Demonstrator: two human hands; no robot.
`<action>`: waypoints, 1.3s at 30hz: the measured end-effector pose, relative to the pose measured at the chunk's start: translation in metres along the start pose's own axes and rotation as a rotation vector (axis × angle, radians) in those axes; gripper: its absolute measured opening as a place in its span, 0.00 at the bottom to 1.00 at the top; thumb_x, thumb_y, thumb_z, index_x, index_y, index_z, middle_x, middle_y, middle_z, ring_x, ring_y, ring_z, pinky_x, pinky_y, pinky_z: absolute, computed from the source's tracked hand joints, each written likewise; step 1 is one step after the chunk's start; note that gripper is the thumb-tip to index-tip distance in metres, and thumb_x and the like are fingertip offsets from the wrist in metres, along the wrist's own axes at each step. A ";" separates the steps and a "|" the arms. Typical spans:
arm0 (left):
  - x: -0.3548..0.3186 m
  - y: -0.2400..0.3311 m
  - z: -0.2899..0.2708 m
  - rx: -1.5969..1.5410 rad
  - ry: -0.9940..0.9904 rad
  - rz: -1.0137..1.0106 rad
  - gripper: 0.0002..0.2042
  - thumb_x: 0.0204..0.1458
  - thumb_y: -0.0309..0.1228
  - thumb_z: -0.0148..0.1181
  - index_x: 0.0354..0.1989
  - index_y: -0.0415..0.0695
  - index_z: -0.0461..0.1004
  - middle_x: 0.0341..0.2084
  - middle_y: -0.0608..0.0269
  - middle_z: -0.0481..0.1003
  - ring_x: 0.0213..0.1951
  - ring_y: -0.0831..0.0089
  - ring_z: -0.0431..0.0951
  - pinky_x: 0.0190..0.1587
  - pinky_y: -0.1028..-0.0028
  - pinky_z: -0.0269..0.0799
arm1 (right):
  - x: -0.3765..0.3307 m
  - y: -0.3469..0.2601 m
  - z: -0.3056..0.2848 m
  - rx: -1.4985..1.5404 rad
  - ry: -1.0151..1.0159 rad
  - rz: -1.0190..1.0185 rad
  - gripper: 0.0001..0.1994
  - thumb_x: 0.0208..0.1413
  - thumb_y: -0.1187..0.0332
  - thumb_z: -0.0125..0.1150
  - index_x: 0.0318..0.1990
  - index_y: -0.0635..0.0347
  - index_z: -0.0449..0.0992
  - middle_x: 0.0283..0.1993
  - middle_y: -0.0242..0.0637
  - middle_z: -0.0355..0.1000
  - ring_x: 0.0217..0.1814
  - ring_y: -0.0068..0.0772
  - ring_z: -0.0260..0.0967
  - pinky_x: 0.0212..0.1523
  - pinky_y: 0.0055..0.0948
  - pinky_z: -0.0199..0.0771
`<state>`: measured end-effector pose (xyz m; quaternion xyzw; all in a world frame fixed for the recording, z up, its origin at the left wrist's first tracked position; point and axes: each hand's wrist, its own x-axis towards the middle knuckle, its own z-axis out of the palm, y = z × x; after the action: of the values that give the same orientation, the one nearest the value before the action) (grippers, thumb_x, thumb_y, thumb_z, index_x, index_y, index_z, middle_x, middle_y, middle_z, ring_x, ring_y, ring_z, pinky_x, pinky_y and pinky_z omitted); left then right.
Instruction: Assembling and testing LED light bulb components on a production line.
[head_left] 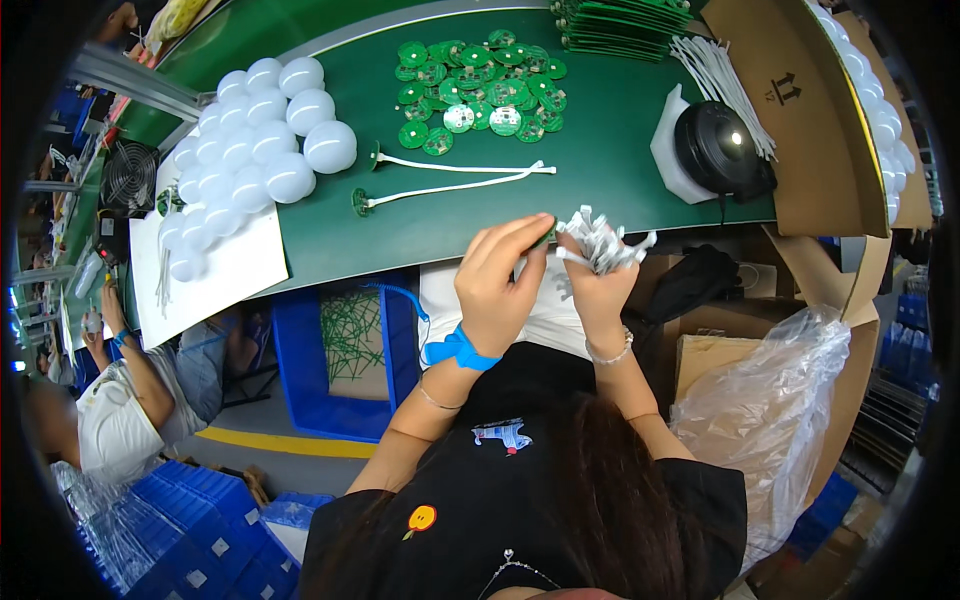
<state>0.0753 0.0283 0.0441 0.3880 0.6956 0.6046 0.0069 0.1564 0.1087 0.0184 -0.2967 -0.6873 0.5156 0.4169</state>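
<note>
My left hand (497,285), with a blue band on its wrist, pinches a small round green circuit board (546,235), seen edge-on and partly hidden by the fingers. Close beside it, my right hand (598,300) is closed round a bunch of white cables (600,243) whose connector ends stick up. Both hands are just off the front edge of the green table (340,245). On the table lie two white cables (460,166), each with a round green board (360,202) at its left end. Beyond them is a pile of loose round green boards (480,85).
White bulb covers (270,140) are massed at the left. Farther right are a black round device (712,148) with a light, more white cables (725,90), stacked green panels (620,28) and a cardboard box (800,110). A blue bin (300,370) stands below; another person (140,400) sits left.
</note>
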 end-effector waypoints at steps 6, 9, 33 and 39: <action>-0.007 0.003 -0.003 0.046 -0.022 0.167 0.15 0.35 0.16 0.57 0.36 0.38 0.72 0.33 0.57 0.74 0.34 0.61 0.74 0.36 0.71 0.69 | 0.000 -0.012 0.002 -0.343 0.036 -0.493 0.11 0.36 0.74 0.63 0.30 0.64 0.71 0.21 0.40 0.68 0.18 0.37 0.66 0.18 0.26 0.64; -0.012 0.007 -0.007 -0.048 -0.041 0.104 0.16 0.39 0.16 0.54 0.40 0.37 0.71 0.36 0.54 0.73 0.39 0.60 0.74 0.41 0.71 0.69 | -0.002 -0.013 0.001 -0.534 0.061 -0.695 0.09 0.39 0.76 0.61 0.31 0.66 0.71 0.16 0.38 0.63 0.15 0.34 0.62 0.15 0.26 0.59; -0.015 0.013 -0.024 -0.197 -0.132 -0.030 0.14 0.42 0.18 0.55 0.41 0.37 0.70 0.39 0.52 0.72 0.38 0.62 0.74 0.40 0.74 0.69 | 0.000 -0.037 -0.004 -0.493 -0.031 -0.745 0.13 0.37 0.75 0.62 0.34 0.68 0.71 0.15 0.35 0.60 0.13 0.32 0.60 0.13 0.26 0.57; -0.016 0.019 -0.034 -0.100 -0.187 -0.036 0.15 0.45 0.22 0.55 0.44 0.40 0.68 0.43 0.53 0.70 0.43 0.63 0.72 0.44 0.73 0.68 | -0.002 -0.043 -0.004 -0.560 -0.065 -0.791 0.12 0.35 0.75 0.60 0.32 0.69 0.71 0.16 0.34 0.59 0.13 0.29 0.58 0.13 0.24 0.56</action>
<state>0.0804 -0.0095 0.0622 0.4295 0.6678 0.5993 0.1019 0.1615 0.0964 0.0595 -0.0970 -0.8725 0.1217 0.4633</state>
